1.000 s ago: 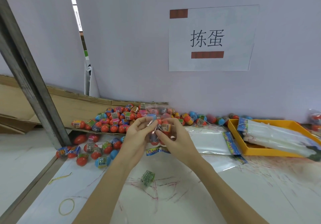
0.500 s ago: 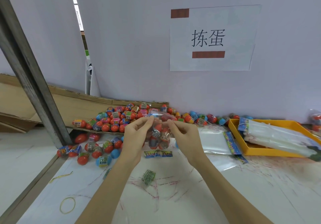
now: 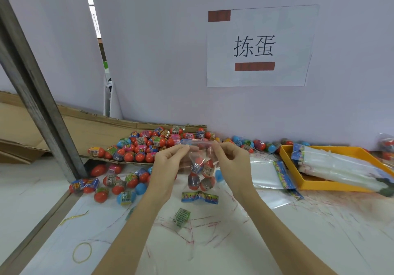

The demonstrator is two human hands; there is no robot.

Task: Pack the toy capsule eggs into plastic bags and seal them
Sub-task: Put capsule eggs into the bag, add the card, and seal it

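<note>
Hands meet over a white work table (image 3: 319, 242) scrawled with red pen marks, where a yellow rubber band (image 3: 82, 252) lies nearest the camera at the left and a small green printed label (image 3: 181, 217) sits between the forearms. Beyond the label, a folded colourful header card (image 3: 200, 197) rests flat on the table. Above it, the left hand (image 3: 168, 166) and right hand (image 3: 231, 161) each pinch a top corner of a clear plastic bag (image 3: 200, 168), thumb and forefinger closed on its upper strip, holding it upright off the table. Inside hang 4 toy capsule eggs (image 3: 201, 174), red and dark with printed wraps, stacked 2 over 2. Loose eggs (image 3: 115, 184) in red and blue lie scattered on the table to the left, just beside a slanted grey metal post (image 3: 38, 95). To the right, a flat stack of empty bags (image 3: 266, 173) with colourful headers lies next to a yellow tray (image 3: 319, 186) that holds more bundled bags. Farther back, a heap of eggs (image 3: 149, 144) sits on a cardboard sheet (image 3: 85, 129) against the pale wall, with more eggs strung along the wall's foot towards the tray. A white paper sign (image 3: 259, 46) printed with 2 black characters and 2 brown bars hangs on the wall above
</note>
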